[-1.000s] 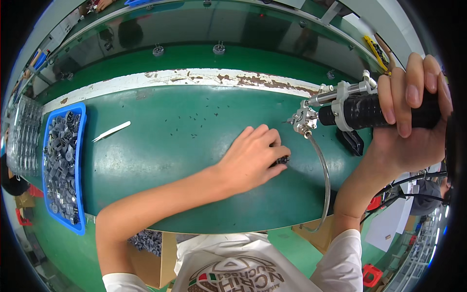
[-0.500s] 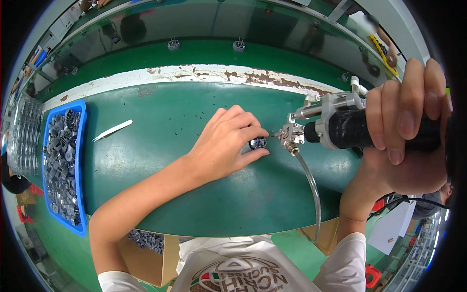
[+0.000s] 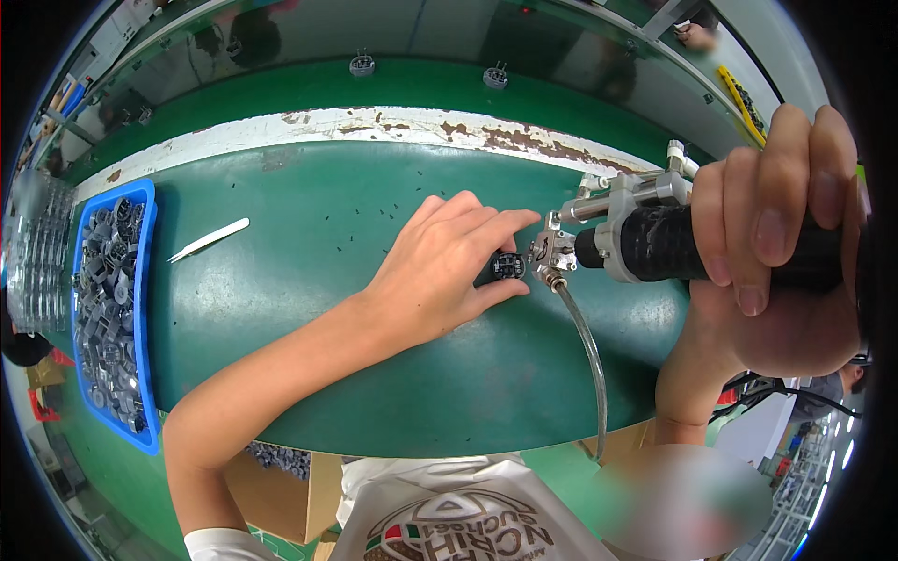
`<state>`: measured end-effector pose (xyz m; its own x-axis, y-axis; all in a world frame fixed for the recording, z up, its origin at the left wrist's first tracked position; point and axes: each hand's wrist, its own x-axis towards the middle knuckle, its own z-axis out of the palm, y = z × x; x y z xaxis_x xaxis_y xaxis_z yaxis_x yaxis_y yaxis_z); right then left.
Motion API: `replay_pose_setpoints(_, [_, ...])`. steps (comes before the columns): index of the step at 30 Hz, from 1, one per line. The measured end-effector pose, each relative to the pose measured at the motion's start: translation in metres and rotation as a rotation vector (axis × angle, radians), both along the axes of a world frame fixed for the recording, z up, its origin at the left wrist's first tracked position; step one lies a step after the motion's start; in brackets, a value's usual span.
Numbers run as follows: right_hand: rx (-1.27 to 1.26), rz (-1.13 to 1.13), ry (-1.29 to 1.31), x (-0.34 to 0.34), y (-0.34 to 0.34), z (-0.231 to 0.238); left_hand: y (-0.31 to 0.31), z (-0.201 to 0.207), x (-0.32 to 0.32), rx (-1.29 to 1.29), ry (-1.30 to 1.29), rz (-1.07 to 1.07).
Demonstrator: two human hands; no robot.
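Observation:
My left hand (image 3: 435,266) is closed round a small round black and grey plastic part (image 3: 508,266) on the green bench. Thumb and fingers grip its sides, while the index finger stretches toward the tool's tip. Wrapped in my right hand (image 3: 776,224) is a black powered screwdriver (image 3: 659,241), held level and pointing left. Its metal nose (image 3: 552,251) is right beside the part; I cannot tell if they touch. A clear hose (image 3: 594,365) curves down from that nose. White tweezers (image 3: 210,239) lie to the left of my hands.
At the left stands a blue tray (image 3: 147,318) full of grey plastic parts, with stacked clear trays (image 3: 39,252) beyond it. Tiny black screws (image 3: 394,206) are scattered on the bench. Past the chipped white ledge (image 3: 374,122), two parts (image 3: 362,64) sit on a green belt. An open cardboard box (image 3: 323,491) is below.
The screwdriver's nose and the part have come closer together. My left index finger has lifted off the part and straightened toward the tool. The whole view has shifted slightly.

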<state>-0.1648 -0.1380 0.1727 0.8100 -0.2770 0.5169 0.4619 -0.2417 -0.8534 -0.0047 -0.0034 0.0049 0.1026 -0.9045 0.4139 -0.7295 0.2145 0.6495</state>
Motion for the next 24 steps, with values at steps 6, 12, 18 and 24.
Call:
replay_pose_setpoints(6, [0.005, -0.009, -0.001, 0.003, 0.0, -0.003, 0.0, -0.001, -0.001, 0.011, 0.035, -0.004])
replay_pose_setpoints(12, [0.141, -0.002, 0.002, 0.012, 0.004, -0.004, 0.001, -0.006, -0.005, -0.003, 0.127, -0.004])
replay_pose_setpoints(18, [0.079, -0.03, -0.114, -0.004, -0.011, -0.001, -0.001, -0.002, -0.005, -0.019, 0.075, 0.01])
replay_pose_setpoints(24, [0.026, -0.153, -0.273, -0.086, -0.046, 0.027, 0.047, 0.029, 0.014, -0.083, -0.079, 0.192])
